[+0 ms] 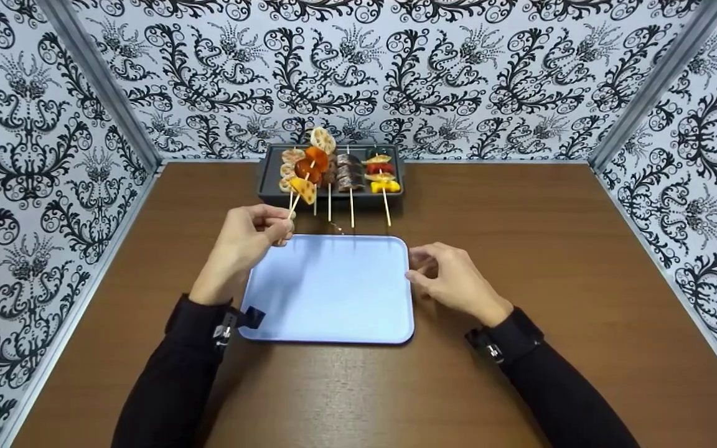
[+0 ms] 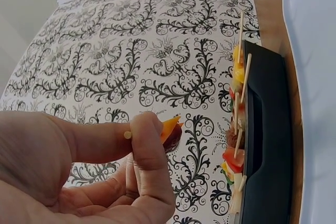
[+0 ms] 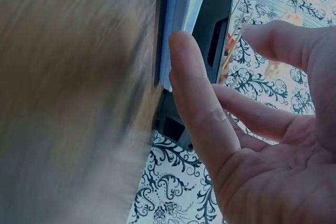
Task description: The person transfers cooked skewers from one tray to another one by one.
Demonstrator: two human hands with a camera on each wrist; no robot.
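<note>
My left hand [image 1: 284, 224] pinches the lower end of a wooden skewer [image 1: 306, 174] between thumb and forefinger. The skewer carries lotus root, orange and yellow pieces and slants up over the dark tray [image 1: 268, 182]. In the left wrist view the stick's end [image 2: 127, 135] shows between my fingertips, with an orange piece [image 2: 169, 128] behind them. My right hand [image 1: 414, 269] lies with relaxed fingers at the right edge of the light blue tray [image 1: 333, 292] and holds nothing. The right wrist view shows its straight fingers [image 3: 194, 93] beside that tray's edge [image 3: 181, 9].
Several more skewers [image 1: 352, 177] of meat and vegetables lie in the dark tray at the back of the brown table [image 1: 551, 249], sticks pointing toward me. Patterned walls [image 1: 35, 186] close in the left, back and right sides.
</note>
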